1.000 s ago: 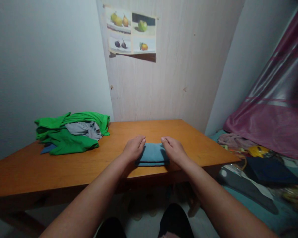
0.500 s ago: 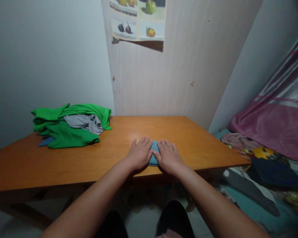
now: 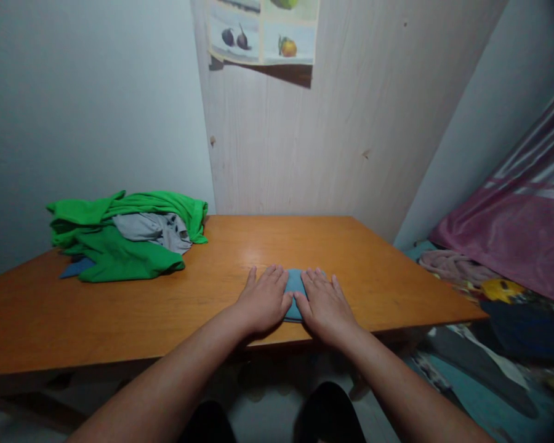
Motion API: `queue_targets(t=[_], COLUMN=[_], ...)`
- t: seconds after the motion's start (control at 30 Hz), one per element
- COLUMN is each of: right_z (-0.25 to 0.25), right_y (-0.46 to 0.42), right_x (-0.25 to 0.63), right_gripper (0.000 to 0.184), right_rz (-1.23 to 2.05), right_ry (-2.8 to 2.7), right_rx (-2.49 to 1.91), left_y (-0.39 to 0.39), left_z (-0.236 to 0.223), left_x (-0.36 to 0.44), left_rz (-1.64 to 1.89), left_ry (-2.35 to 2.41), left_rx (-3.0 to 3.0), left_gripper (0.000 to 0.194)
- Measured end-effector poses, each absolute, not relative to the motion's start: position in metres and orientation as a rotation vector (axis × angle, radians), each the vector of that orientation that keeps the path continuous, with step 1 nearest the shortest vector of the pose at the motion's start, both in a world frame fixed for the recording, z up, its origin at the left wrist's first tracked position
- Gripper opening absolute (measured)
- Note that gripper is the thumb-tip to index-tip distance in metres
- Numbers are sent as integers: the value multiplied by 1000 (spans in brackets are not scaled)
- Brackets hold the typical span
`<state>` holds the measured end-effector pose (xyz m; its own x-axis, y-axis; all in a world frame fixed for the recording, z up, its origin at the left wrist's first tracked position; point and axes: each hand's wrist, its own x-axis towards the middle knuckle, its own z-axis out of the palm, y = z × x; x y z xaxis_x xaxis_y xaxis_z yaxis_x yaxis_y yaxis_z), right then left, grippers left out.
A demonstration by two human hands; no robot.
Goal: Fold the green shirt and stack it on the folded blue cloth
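A small folded blue-grey cloth (image 3: 295, 282) lies near the front edge of the wooden table (image 3: 231, 258). My left hand (image 3: 266, 301) rests flat over its left side, palm down with the fingers stretched forward. Over the right side lies my right hand (image 3: 325, 303), also flat and open. Between the two hands only a strip of the cloth shows; the rest is hidden under them. The thumbs nearly meet above it.
A loose heap of clothes sits at the table's back left: a bright green garment (image 3: 166, 203), a darker green one (image 3: 124, 255) and a grey one (image 3: 143, 226). Fruit pictures (image 3: 286, 46) hang on the wall behind. Right of the table lie mixed cloths and a pink curtain (image 3: 512, 240).
The whole view has shifted slightly, with the table and hands a little lower in it. Both hands stay flat on the folded cloth, and a bit more of its strip shows between them.
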<state>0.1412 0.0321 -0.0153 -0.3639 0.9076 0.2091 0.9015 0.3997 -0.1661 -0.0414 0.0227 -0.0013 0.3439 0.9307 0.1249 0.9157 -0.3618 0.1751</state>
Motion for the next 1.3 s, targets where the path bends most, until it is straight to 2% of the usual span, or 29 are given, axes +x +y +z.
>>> queue_targets(t=[0.1,0.2,0.33,0.43,0.63,0.77,0.93,1.07,1.3], right_z=[-15,-17,-19,-22,-23,-6,16,9,-12], right_y=[31,31,33,34,39,43,54,63,65], right_x=[142,143,144,145,153,150,127,118,128], right_gripper=[65,65,66,67,67,69,69,74,76], right_rz=[31,24,2,-12,9,-18,-1,34,10], right_ry=[-2384,-2381,-2393,-2405,-2435,-2484,-2499,-2601,-2624], right_rx=[-1590,-1600,-1601,-1605,-1598,-1604,-1490,-1457,-1465], left_y=[43,73,102,108,106,104,101,103,106], left_z=[9,16,11,-2,-18,-15,-12,-14,-19], left_x=[-56,-71,-80,-85,-101,-106,-107,-107,-104], left_rz=[469,875,1035,1038,930,754,725,750,777], left_ry=[1557,1501,1446,1271,1078,996,900,926,1050], left_rx=[2412,2095,1678,1443,1403,1457,1486,1535,1647], left_gripper=[52,46,39,34,29,31,31,36,32])
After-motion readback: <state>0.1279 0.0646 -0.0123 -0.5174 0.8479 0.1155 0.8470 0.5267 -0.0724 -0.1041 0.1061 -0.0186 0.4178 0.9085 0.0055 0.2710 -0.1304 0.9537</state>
